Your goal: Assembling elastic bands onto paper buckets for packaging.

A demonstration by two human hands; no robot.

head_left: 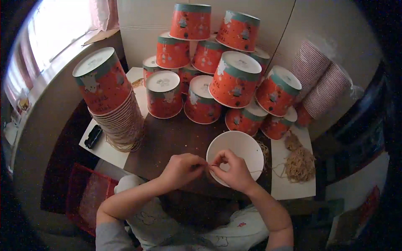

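Before me sits a white round paper tub (240, 144), its open mouth facing up. Over its near left rim my two hands meet, fingertips almost touching. My left hand (182, 170) is closed in a pinch, and my right hand (231, 169) pinches too, thumb against forefinger. Between them seems to be the end of a thin tan twine (256, 171), which shows again right of my right hand. It runs toward a loose bundle of tan twine (300, 165) on the white board at the right. What exactly the fingertips hold is mostly hidden.
Several red paper tubs (164, 94) with green bands stand upside down in a piled stack at the back. At left rises a tall nested stack of tubs (121, 119), beside a black object (93, 137). Striped stacks in clear plastic (322, 88) lean right; a red basket (90, 196) sits lower left.
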